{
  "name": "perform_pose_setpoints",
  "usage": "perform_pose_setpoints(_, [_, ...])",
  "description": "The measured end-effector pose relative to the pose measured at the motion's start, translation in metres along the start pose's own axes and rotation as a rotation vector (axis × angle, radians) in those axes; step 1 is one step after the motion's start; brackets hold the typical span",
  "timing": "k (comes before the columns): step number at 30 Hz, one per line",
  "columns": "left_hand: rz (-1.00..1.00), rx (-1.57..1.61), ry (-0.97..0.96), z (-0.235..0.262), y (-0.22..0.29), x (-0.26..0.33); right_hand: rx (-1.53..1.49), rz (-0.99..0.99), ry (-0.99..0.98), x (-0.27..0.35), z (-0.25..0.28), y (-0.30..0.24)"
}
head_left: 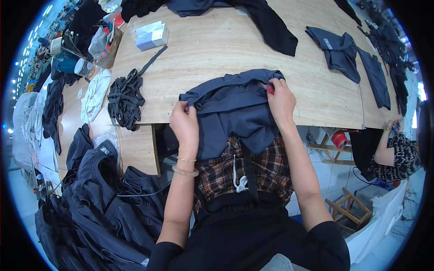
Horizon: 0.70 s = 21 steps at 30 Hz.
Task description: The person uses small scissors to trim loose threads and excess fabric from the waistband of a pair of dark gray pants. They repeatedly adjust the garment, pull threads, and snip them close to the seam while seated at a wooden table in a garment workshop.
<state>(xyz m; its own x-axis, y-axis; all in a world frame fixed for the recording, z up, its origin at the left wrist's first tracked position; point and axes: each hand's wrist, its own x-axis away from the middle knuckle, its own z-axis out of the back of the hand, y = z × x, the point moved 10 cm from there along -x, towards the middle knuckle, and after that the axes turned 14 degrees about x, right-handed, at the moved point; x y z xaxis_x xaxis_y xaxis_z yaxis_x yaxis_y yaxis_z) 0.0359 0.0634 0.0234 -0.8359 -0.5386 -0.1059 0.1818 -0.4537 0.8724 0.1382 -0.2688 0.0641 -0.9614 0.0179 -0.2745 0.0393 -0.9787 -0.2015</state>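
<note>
- Dark garment (253, 107) straddles the tabletop's (217, 49) near edge; its overhang could drag it off if either grip slackens;
- its waistband, the long axis, roughly follows that edge; lower part points off it;
- left hand's (184, 126) fingers pinch one end; right hand's (282, 101) close on the other, beside something red (270, 90).

Red item (270, 90) mostly hidden by R hand (281, 100) (type unclear); dk cloth (193, 7) cut off, top edge.
</note>
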Motion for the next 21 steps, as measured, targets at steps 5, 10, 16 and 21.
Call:
perform_pose_setpoints(5, [0.681, 1.243, -0.100, -0.022, -0.033, 0.006, -0.832, -0.436, -0.281, 0.002, -0.041, 0.058])
perform_pose_setpoints(10, [0.914, 1.722, -0.304, -0.010, -0.040, 0.002, -1.974, -0.830, -0.521, 0.018, -0.025, 0.048])
perform_pose_setpoints(16, [0.666, 1.220, -0.259, 0.019, -0.020, -0.011, -1.804, -0.397, -0.512, -0.002, -0.016, 0.063])
perform_pose_setpoints(21, [0.735, 1.424, -0.258, -0.012, -0.052, -0.006, -1.801, -0.636, -0.529, 0.017, -0.073, 0.051])
